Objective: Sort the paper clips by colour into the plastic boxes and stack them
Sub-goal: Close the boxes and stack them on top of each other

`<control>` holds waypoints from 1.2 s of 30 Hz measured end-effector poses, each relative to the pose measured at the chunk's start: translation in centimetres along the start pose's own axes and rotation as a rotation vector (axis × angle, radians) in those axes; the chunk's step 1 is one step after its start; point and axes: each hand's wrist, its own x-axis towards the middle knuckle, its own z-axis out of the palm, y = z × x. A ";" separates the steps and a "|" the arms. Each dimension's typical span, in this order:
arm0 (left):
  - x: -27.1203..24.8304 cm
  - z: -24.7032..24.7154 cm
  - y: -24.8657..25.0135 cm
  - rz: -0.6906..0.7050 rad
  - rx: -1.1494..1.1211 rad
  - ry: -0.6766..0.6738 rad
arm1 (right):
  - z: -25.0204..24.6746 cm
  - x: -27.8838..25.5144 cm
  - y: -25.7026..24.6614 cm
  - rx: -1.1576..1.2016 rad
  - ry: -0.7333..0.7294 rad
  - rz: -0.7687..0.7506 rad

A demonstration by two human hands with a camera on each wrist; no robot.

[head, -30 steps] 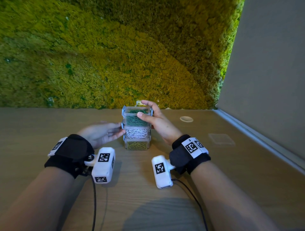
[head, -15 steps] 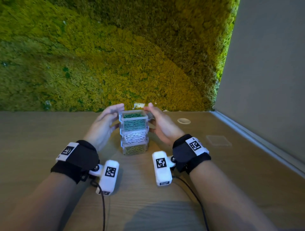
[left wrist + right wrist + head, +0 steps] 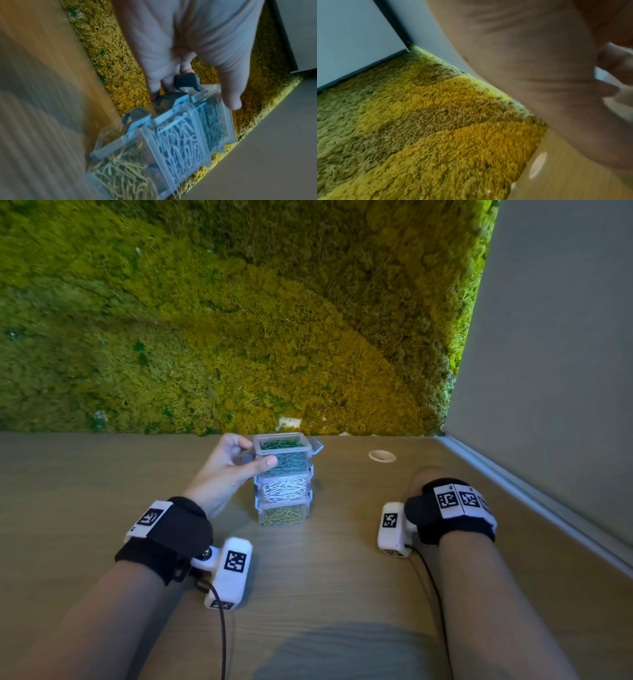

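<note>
- Wood-grain surface (image 3: pixel 308 577), lower half of the head view: it carries a three-tier stack of clear plastic boxes at frame centre, and no loose paper clips show on it.
- Right hand (image 3: pixel 424 481), centre right of the head view, well apart from the stack: mostly hidden behind its wrist strap. The right wrist view is blurred and shows fingertips bent near something pale, so whether it is closed, or holds anything, cannot be told.
- Bottom box (image 3: pixel 283 513) holds yellow clips and rests on the surface; the middle box (image 3: pixel 283 488) holds white clips and sits directly on it.
- Left hand (image 3: pixel 227 470), just left of centre: thumb across the near face and fingers curled round the far left corner of the top box (image 3: pixel 283 455), which holds green clips. The hand grips that box alone.
- Latch (image 3: pixel 317 446) on the top box's right side stands flipped outward.
- Risk, judged: the stack is tall and narrow and is steadied from one side only, so a sideways pull on the top box could tip or shear the tiers.
- Risk, judged: an unfastened latch could let the top tier slide off, spilling sorted clips.
- Moss wall (image 3: pixel 239 320) fills the upper frame beyond.
</note>
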 end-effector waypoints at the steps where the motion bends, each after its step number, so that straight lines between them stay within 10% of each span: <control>1: 0.0 0.1 -0.2 0.002 0.009 -0.003 | 0.2 0.8 0.2 0.012 -0.015 -0.017; 23: 0.1 0.1 -0.5 -0.018 0.007 -0.056 | 1.9 9.6 3.0 -0.011 -0.342 -0.045; 26: 0.0 0.2 -0.5 -0.020 0.006 -0.057 | 0.7 6.6 0.7 0.074 -0.344 -0.137; 32: -0.1 0.4 -0.5 -0.048 -0.007 -0.086 | -1.3 3.6 -4.8 1.176 0.043 -0.670; 36: -0.3 0.9 -0.6 -0.050 -0.013 -0.112 | 0.3 1.8 -8.8 0.956 -0.041 -0.916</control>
